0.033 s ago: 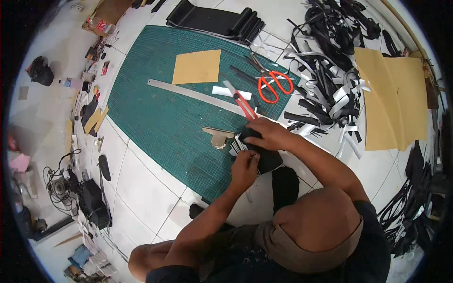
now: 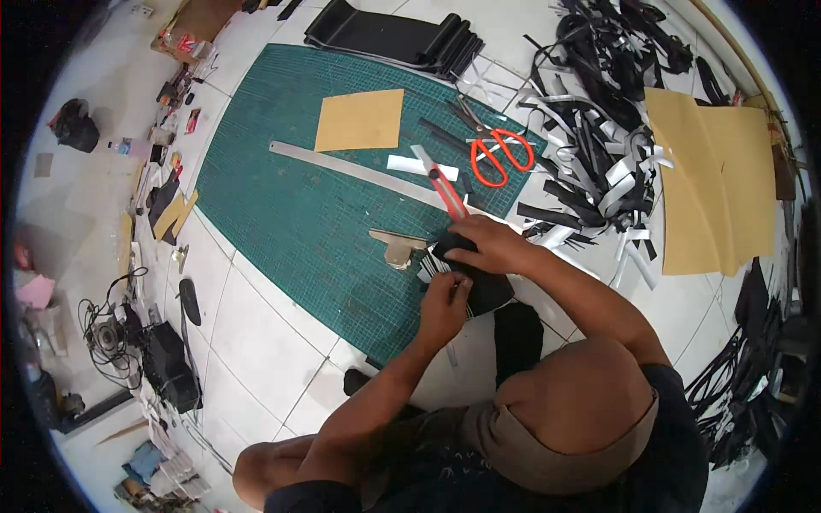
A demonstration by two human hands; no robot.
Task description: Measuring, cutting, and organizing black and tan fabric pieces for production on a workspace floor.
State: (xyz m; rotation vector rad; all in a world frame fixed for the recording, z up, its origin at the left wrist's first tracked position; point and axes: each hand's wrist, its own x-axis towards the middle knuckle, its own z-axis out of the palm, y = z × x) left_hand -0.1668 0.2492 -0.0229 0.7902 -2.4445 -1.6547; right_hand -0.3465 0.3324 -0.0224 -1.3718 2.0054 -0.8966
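Observation:
In my right hand (image 2: 496,245) is a red utility knife (image 2: 447,190), its blade pointing away over the green cutting mat (image 2: 282,205). The same hand rests on a stack of black pieces with pale edges (image 2: 489,293). My left hand (image 2: 443,309) is closed, its fingers pinched at the near left side of that stack; the fingertips are partly hidden. Beside the stack's far left corner sits a metal clip (image 2: 398,250). A steel ruler (image 2: 342,167) lies slantwise across the mat, with a white strip (image 2: 419,166) beyond it.
Scissors with orange handles (image 2: 489,162) and a tan card (image 2: 359,120) lie on the mat. Folded black material (image 2: 385,38) is past its far edge. Black and white offcuts (image 2: 590,162) pile up at right, beside brown sheets (image 2: 710,179). Cables (image 2: 107,333) lie at left.
Both hands stay at the stack. The knife blade has tilted very slightly; the whole view has shifted a little.

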